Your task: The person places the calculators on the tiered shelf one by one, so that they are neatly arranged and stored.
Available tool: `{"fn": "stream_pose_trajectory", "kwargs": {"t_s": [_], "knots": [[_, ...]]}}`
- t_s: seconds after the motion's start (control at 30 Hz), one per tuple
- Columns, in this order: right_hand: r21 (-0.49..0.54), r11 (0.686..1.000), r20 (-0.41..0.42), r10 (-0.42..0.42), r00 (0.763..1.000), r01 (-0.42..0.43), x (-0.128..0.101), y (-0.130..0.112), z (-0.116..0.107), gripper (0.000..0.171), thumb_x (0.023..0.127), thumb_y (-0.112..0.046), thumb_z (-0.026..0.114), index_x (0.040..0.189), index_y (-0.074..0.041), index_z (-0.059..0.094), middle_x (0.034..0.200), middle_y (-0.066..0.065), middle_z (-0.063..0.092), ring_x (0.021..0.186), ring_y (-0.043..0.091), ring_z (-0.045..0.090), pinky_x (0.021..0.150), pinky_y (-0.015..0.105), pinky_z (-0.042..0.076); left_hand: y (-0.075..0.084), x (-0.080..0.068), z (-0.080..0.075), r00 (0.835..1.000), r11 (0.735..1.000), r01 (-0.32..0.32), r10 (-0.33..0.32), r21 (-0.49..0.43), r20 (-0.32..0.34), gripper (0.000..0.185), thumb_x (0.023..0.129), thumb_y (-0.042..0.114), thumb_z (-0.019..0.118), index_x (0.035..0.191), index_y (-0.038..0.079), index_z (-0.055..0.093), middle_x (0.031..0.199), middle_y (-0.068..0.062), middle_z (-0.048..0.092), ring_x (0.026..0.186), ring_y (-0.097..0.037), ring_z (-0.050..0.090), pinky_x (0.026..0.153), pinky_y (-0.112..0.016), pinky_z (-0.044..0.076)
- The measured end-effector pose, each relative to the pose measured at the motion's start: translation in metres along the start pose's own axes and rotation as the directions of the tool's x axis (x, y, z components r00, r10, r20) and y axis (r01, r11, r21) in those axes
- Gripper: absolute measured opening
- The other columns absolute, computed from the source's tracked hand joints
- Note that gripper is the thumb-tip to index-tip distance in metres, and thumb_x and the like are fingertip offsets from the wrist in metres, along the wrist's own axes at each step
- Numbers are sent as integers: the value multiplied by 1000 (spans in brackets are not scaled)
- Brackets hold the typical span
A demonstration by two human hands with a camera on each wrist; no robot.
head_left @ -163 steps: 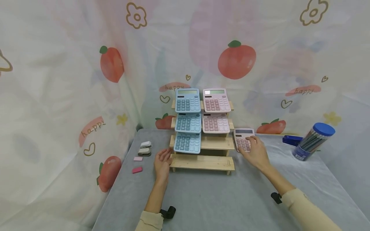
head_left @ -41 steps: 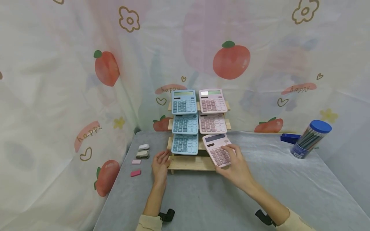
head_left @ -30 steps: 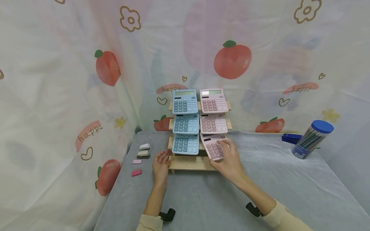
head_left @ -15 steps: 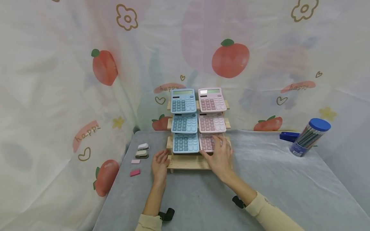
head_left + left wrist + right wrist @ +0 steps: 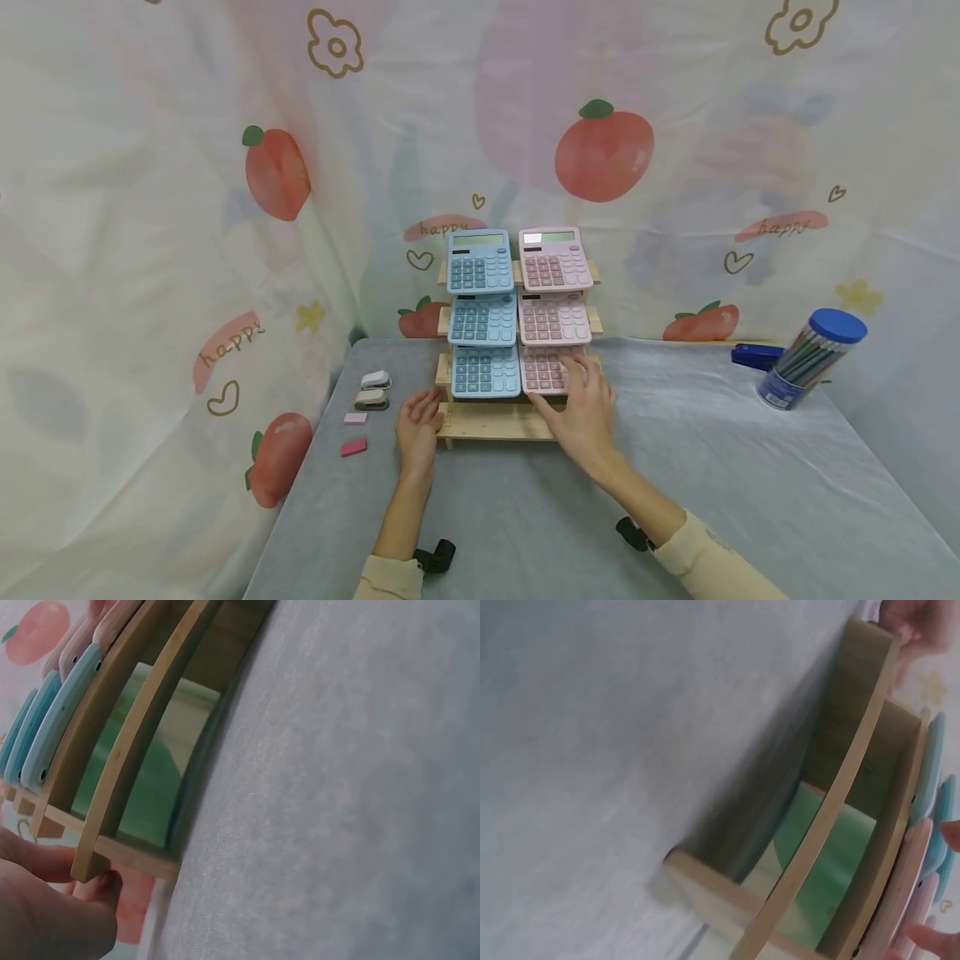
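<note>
Six desk calculators now fill the stepped pale wooden display rack (image 5: pixel 495 421): three blue in the left column, three pink in the right. The lowest pink plastic calculator (image 5: pixel 544 369) sits on the third step, beside the lowest blue plastic calculator (image 5: pixel 486 371). About a second ago it was tilted in the air in front of the rack; its slot was bare before that.

Right hand (image 5: pixel 583 410): fingers extended and relaxed, tips resting on the pink calculator's right side, not gripping it. By this reading, the placing looks complete and only the letting go remains.

Left hand (image 5: pixel 418 425): fingers loosely straight, touching the rack's lower left end on the grey-covered bench (image 5: pixel 525 517), unchanged throughout.

The bottom step carries nothing. Blue-lidded clear tub of pencils (image 5: pixel 808 360) stands far right.
</note>
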State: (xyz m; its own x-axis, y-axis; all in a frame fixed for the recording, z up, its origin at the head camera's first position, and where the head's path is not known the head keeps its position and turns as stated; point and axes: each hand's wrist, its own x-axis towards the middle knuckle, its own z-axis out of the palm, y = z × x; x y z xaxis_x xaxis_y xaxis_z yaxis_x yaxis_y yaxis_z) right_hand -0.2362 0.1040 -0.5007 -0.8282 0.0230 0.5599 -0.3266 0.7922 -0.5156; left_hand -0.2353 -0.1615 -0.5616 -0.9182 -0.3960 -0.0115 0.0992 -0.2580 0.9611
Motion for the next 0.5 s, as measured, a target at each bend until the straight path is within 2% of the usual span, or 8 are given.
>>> {"fn": "stream_pose_trajectory", "kwargs": {"t_s": [0.17,0.3,0.37,0.5], "knots": [[28,998,-15,-48,999,48,-2,10,-10,73,81,-38,91,138,-4,61,142,17,54,125,43,55,101,65,38,8,-3,0,1000,997,17,-19,76,22,52,94,-16,55,144,-9,43,147,-27,56,140,-39,52,111,-44,45],[55,993,-45,-104,994,106,2,21,-20,66,82,-32,90,134,-1,64,139,18,59,124,43,58,100,62,45,14,-4,0,1000,993,-4,1,122,23,46,96,-14,53,141,-11,46,144,-30,56,138,-42,52,112,-47,44],[73,988,-55,-129,990,133,5,29,-26,62,83,-29,89,132,0,65,138,19,59,127,43,57,101,60,46,14,-2,-2,999,991,-48,46,127,14,41,97,-14,52,138,-12,48,141,-32,57,136,-44,54,109,-42,47],[105,979,-81,-164,983,172,9,46,-36,55,85,-23,88,129,2,66,140,21,59,134,45,53,103,63,46,32,-2,-3,989,970,-146,149,197,2,34,99,-13,53,133,-12,54,137,-32,60,131,-46,57,106,-41,50]]}}
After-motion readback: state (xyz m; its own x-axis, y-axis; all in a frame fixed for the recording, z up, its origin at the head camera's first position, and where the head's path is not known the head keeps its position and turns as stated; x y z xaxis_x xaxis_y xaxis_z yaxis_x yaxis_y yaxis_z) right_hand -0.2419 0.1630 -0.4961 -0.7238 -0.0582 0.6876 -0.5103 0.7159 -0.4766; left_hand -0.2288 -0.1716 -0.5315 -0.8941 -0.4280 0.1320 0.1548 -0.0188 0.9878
